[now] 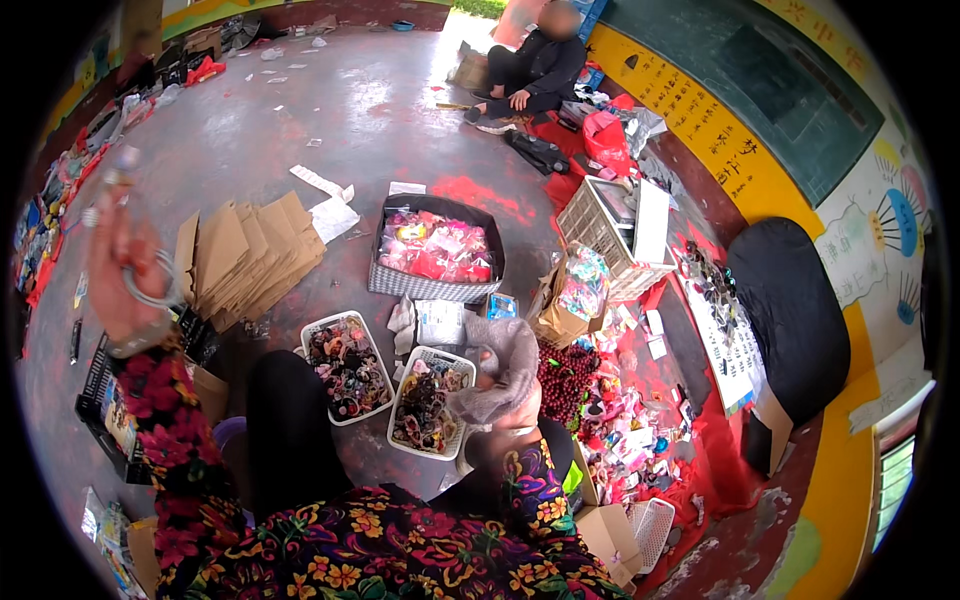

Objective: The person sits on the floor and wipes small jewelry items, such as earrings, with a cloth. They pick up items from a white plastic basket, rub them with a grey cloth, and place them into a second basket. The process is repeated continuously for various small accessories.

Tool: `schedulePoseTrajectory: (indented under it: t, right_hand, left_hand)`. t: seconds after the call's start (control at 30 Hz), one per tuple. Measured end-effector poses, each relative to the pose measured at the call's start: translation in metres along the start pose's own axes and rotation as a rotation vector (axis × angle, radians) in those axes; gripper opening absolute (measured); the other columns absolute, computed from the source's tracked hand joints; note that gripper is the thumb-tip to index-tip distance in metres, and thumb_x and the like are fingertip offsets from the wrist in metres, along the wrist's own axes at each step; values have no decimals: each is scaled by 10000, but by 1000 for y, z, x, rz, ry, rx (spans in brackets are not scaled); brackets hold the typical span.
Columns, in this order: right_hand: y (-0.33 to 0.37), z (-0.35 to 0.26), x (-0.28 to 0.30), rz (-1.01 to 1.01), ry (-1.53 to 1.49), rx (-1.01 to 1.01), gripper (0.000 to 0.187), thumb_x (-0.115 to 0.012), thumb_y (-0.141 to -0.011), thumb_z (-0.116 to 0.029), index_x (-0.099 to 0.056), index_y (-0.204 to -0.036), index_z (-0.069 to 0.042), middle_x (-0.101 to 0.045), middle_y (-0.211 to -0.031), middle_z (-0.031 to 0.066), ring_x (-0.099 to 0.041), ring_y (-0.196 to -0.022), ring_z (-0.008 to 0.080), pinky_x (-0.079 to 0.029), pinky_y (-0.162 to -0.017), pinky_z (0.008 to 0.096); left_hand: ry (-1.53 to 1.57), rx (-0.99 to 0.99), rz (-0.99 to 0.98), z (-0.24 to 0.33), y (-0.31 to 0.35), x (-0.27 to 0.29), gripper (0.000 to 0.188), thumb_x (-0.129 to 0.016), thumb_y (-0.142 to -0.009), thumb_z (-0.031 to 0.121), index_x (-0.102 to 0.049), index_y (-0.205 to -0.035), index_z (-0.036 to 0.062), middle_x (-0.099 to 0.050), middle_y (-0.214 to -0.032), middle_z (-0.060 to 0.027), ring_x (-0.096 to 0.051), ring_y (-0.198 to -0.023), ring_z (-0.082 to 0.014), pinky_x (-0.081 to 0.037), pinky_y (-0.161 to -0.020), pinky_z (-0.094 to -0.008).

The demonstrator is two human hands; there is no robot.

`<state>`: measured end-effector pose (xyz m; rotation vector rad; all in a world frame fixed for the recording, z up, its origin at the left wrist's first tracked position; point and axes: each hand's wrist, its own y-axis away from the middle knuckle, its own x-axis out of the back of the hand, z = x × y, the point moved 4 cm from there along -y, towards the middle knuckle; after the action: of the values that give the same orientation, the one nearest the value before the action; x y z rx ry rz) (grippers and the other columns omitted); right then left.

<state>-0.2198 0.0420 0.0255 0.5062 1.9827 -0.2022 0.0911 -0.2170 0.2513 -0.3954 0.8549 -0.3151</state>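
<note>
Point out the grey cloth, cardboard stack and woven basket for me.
Grey cloth (513, 352), head view: upper part.
Cardboard stack (250, 258), head view: middle sheets.
Woven basket (430, 287), head view: near wall.

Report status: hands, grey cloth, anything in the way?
Left hand raised, blurred, grip unclear. Right hand holding grey cloth. Cloth partly blocks view of right white basket.

Written large in dark brush characters, clear enough to read, along the yellow wall band (690, 125), with smaller columns beside them. Lettered in orange on the yellow strip (815, 35) above the chalkboard (740, 75). Lettered faintly inside a cloud outline (848, 262) on the white wall. Printed in dark rows on a white sheet (725, 340), too small to make out.
</note>
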Motion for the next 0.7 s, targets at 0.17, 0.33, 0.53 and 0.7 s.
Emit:
schedulePoseTrajectory:
  t: [0.17,0.33,0.53,0.7]
  right_hand:
    - [5,12,20,31,45,-8,333,-466,-814,-234,-490,-1110,-81,-548,-986,113,-513,-691,247,-421,-539,341]
    - [7,-3,-4,54,-6,88,373,-463,-856,-281,-437,-1189,-118,-559,-1008,124,-574,-622,219,-478,-397,320]
    - [4,-17,7,164,-37,196,392,-441,-841,-424,-487,-1123,-155,-552,-1076,100,-566,-907,245,-486,-647,391]
    - [2,-17,-2,12,-207,202,511,-332,-867,-450,-360,-1247,-110,-425,-1259,95,-419,-1146,281,-393,-894,466]
  left_hand:
    - [-29,535,263,-128,82,5,164,-571,-813,136,-573,-939,31,-522,-673,40,-404,-491,10,-270,-403,-118]
    - [-65,1085,-48,-211,185,3,131,-533,-837,172,-561,-798,49,-429,-508,26,-344,-377,-48,-239,-332,-181]
    - [-50,1257,-196,-248,228,12,131,-519,-848,159,-541,-831,31,-491,-559,7,-436,-439,-54,-271,-353,-171]
    - [-43,1185,-150,-254,227,18,69,-499,-859,134,-518,-890,75,-578,-719,-47,-540,-595,-89,-291,-375,-176]
